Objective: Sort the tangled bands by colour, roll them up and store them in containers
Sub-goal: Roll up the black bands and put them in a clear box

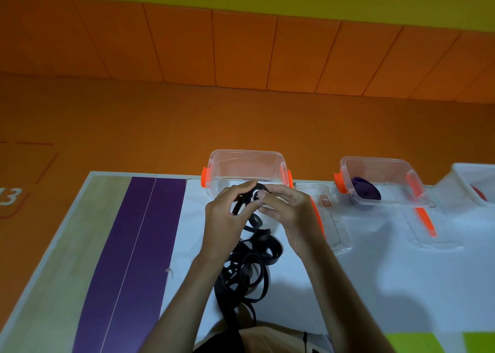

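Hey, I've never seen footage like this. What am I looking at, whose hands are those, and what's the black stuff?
There is no machine here. This is one picture from a camera worn on a person's head, looking down at their own two bare hands. The left hand and right hand both hold one end of a long black band, fingers curled on it, just in front of a clear container with orange latches, which looks empty. The rest of the band lies in loose loops on the white table, running back toward the person. To the right stands a second clear container with a rolled purple band inside. A third container at the picture's edge holds something red, mostly cut off. Clear lids lie flat in front of the containers.
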`<state>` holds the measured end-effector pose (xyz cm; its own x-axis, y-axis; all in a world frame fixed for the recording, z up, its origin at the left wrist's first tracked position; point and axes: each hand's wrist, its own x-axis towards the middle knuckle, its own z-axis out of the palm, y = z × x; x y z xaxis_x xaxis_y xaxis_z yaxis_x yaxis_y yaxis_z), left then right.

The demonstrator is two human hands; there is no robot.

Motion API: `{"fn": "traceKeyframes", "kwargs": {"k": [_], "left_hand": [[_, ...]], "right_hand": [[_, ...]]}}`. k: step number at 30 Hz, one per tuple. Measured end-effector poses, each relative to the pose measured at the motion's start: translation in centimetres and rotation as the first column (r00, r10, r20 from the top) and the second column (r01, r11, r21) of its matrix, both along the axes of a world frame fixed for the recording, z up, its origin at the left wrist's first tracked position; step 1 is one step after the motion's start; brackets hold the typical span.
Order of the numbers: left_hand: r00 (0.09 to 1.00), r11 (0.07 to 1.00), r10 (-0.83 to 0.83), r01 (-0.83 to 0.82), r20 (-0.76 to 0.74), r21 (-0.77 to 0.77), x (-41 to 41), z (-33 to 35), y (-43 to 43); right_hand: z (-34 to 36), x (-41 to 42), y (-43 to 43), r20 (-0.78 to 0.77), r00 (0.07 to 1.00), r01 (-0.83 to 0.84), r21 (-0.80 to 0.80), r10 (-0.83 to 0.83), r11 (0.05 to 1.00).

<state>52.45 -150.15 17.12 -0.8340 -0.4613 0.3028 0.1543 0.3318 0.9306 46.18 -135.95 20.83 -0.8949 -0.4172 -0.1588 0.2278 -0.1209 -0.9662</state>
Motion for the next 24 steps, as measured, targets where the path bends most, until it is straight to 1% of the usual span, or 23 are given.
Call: {"fn": "traceKeyframes", "kwargs": {"k": [3,5,11,13,14,16,18,21,24], "left_hand": [[1.000,0.999,-0.003,0.001,-0.029,-0.047,0.1,0.0,-0.1],[0.998,0.998,-0.027,0.024,-0.049,-0.064,0.1,0.3,-0.1],[0.997,0.998,-0.066,0.065,-0.038,-0.027,0.0,0.3,-0.2],[0.995,0.995,-0.091,0.092,-0.045,0.024,-0.1,0.5,0.0],[0.994,0.992,-0.103,0.106,-0.048,0.074,-0.1,0.7,0.1],[0.993,0.970,-0.107,0.116,-0.050,0.212,-0.1,1.0,0.3],[0.995,0.946,-0.090,0.100,-0.049,0.309,0.0,1.1,0.4],[0.996,0.925,-0.072,0.083,-0.044,0.371,0.0,1.3,0.5],[0.997,0.906,-0.068,0.079,-0.041,0.417,0.0,1.4,0.8]], "right_hand": [[-0.1,-0.3,0.2,-0.010,1.000,-0.004,0.044,0.005,0.999],[-0.3,-0.5,0.4,-0.010,1.000,0.014,0.045,-0.014,0.999],[-0.1,-0.7,0.8,-0.053,0.998,0.024,0.013,-0.024,1.000],[-0.1,-0.6,0.8,-0.066,0.996,0.053,-0.001,-0.053,0.999],[-0.1,-0.5,0.7,-0.084,0.994,0.066,-0.003,-0.066,0.998],[-0.2,-0.4,0.7,-0.163,0.983,0.087,0.026,-0.082,0.996],[-0.1,-0.4,0.9,-0.268,0.961,0.089,0.082,-0.064,0.993],[0.0,-0.5,1.2,-0.331,0.943,0.089,0.137,-0.039,0.987],[0.1,-0.3,1.2,-0.350,0.935,0.112,0.134,-0.059,0.985]]}}
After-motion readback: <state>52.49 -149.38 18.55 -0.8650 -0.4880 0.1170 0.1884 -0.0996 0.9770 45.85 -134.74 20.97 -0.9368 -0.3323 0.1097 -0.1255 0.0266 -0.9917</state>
